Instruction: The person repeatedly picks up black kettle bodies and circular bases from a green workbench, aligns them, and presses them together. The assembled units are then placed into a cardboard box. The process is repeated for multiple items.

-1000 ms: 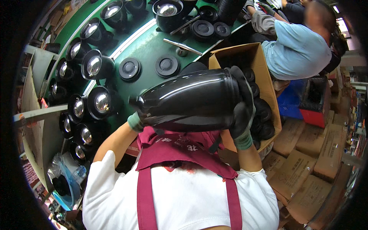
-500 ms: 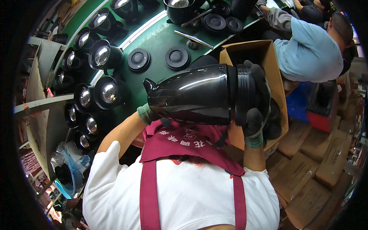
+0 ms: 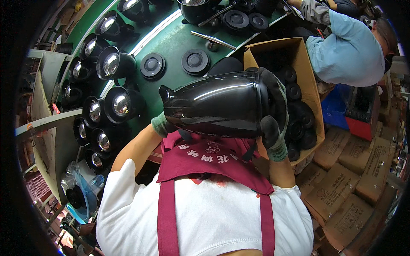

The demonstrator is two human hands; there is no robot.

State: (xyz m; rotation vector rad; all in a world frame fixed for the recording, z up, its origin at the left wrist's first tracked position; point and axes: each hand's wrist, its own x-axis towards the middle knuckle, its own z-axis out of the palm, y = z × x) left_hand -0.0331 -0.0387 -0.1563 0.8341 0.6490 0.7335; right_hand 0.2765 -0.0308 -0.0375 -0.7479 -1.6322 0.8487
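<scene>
A glossy black jug (image 3: 213, 104) with a small spout lies on its side in front of my chest. My left hand (image 3: 161, 124), in a dark glove with a green cuff, supports it from underneath at the spout end; its fingers are hidden behind the jug. At the wide end, my right hand (image 3: 273, 113), gloved alike, is closed around a round black base cap (image 3: 265, 96). The cap sits against the jug's rim, and the right palm covers most of it. Two black round discs (image 3: 195, 62) lie on the green bench beyond the jug.
A cardboard box (image 3: 314, 85) holding black round parts stands at my right. Black jugs with shiny silver insides (image 3: 117, 102) line the left side. A metal rod (image 3: 211, 39) lies on the bench (image 3: 164, 40). A co-worker (image 3: 350, 53) sits at the far right, near stacked cartons (image 3: 333, 187).
My right hand has pushed the ribbed cap leftward into the jug's wide end; its ridges showed before and are now mostly out of sight. The jug stays nearly in place.
</scene>
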